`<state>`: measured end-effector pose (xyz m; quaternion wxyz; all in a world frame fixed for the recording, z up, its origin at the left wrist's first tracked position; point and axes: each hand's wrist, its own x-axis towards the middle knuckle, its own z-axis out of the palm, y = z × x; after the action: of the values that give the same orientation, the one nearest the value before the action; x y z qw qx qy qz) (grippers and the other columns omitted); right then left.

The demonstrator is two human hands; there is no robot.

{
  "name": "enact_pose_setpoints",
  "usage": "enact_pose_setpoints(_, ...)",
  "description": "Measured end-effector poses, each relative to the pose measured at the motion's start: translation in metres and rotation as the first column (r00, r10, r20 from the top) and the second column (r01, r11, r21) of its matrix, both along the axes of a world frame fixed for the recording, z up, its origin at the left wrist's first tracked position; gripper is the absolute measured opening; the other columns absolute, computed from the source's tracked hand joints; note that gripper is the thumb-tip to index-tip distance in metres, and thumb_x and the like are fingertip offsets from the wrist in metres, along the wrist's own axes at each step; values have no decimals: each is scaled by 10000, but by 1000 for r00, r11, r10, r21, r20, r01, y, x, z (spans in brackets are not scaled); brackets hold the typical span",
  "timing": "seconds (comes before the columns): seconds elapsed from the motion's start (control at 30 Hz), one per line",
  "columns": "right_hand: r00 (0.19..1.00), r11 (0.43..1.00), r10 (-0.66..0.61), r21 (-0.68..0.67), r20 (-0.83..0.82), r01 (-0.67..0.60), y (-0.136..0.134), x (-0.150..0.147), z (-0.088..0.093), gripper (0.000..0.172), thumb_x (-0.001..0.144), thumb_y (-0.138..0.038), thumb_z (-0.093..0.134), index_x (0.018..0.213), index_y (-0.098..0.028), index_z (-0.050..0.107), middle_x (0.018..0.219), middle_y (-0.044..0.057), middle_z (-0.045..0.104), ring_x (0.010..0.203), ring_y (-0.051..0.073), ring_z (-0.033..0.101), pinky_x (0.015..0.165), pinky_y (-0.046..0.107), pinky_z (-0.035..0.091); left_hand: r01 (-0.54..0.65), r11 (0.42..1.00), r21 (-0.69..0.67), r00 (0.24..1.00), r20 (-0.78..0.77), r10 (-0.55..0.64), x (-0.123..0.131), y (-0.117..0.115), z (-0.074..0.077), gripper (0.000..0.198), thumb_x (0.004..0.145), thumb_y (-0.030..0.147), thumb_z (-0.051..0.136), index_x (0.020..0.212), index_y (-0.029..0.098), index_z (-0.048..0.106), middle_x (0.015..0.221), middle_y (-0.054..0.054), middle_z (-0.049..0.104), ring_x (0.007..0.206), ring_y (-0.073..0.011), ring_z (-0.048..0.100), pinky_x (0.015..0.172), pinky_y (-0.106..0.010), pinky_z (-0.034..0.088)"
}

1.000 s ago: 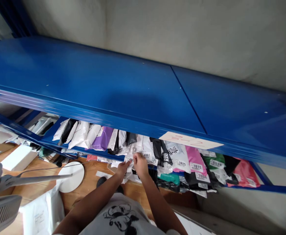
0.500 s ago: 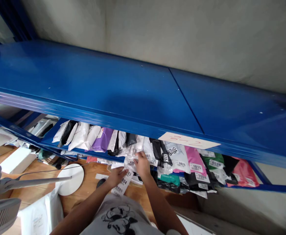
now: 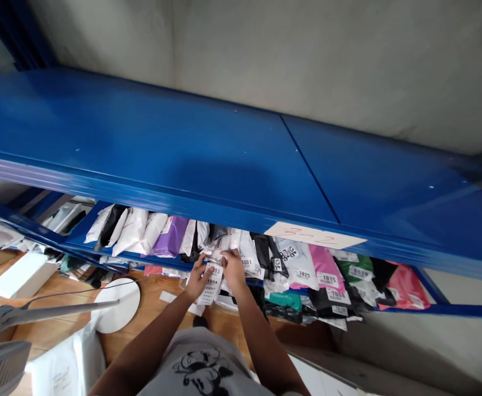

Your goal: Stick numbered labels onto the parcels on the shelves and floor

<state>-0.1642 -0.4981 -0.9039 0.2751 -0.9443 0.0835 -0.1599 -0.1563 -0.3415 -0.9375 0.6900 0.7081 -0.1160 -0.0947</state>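
A paper strip of printed number labels (image 3: 210,287), with 4004 readable on it, hangs below my left hand (image 3: 198,279). The fingers of that hand are closed on the strip near its upper end. Close beside it, my right hand (image 3: 233,271) has its fingers bent together at the front edge of a clear-and-white plastic package (image 3: 218,246). What lies between the right fingertips is hidden. Just right of this hand is a white package labelled 4001 (image 3: 248,258). A black package (image 3: 262,247) and a grey one labelled 1025 (image 3: 299,264) follow along the row.
A blue upper shelf (image 3: 183,165) with a 3-2 sign (image 3: 315,234) overhangs the row. Purple (image 3: 174,236), pink (image 3: 324,264) and green (image 3: 356,269) packages lie along the lower shelf. A white round stand base (image 3: 121,313) and a white bag (image 3: 71,360) are at lower left.
My left hand has moved up to the package edge, bringing the label strip with it, closer to my right hand. The right hand has shifted slightly, and the 4002 label is no longer visible.
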Motion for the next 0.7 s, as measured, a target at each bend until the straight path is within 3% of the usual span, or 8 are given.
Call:
enact_pose_setpoints(0.1, 997, 997, 75, -9, 4, -75, -6, 3, 8, 241, 805, -52, 514, 903, -164, 703, 928, 80, 556, 806, 186, 588, 788, 290, 494, -101, 994, 36, 995, -17, 102, 2, -13, -1, 249, 789, 421, 668, 719, 182, 681, 1229, -112, 577, 1192, -282, 486, 1070, -324, 303)
enact_pose_setpoints(0.17, 990, 990, 142, -25, 11, -142, -9, 3, 16, 220, 832, -73, 521, 906, -174, 701, 953, 74, 550, 872, 185, 579, 826, 281, 489, -159, 986, 39, 986, -47, 161, 5, -21, -2, 226, 793, 397, 654, 709, 187, 644, 1028, -99, 621, 1082, -259, 531, 1014, -314, 350)
enact_pose_setpoints(0.3, 974, 969, 227, -94, -20, -228, -11, 2, 27, 96, 798, -150, 669, 882, -186, 697, 957, 71, 558, 966, 234, 540, 878, 324, 470, -236, 971, 22, 960, -147, 237, 12, -34, -4, 321, 743, 407, 683, 591, 195, 497, 692, -23, 543, 783, -190, 543, 789, -265, 430)
enact_pose_setpoints(0.47, 973, 959, 213, -172, -86, -225, -10, 2, 29, 94, 786, -133, 705, 852, -197, 686, 933, 78, 565, 946, 255, 531, 807, 329, 475, -280, 960, -29, 896, -367, 250, 18, -44, -2, 470, 655, 499, 719, 559, 206, 364, 516, 44, 438, 517, -111, 449, 521, -218, 373)
enact_pose_setpoints(0.7, 991, 976, 71, -197, -112, -92, -6, 8, 23, 33, 860, -204, 648, 834, -191, 663, 912, 70, 567, 852, 216, 554, 677, 272, 427, -297, 954, 48, 787, -554, 273, 32, -53, 1, 470, 716, 406, 738, 548, 199, 351, 475, 61, 421, 455, -93, 449, 472, -219, 356)
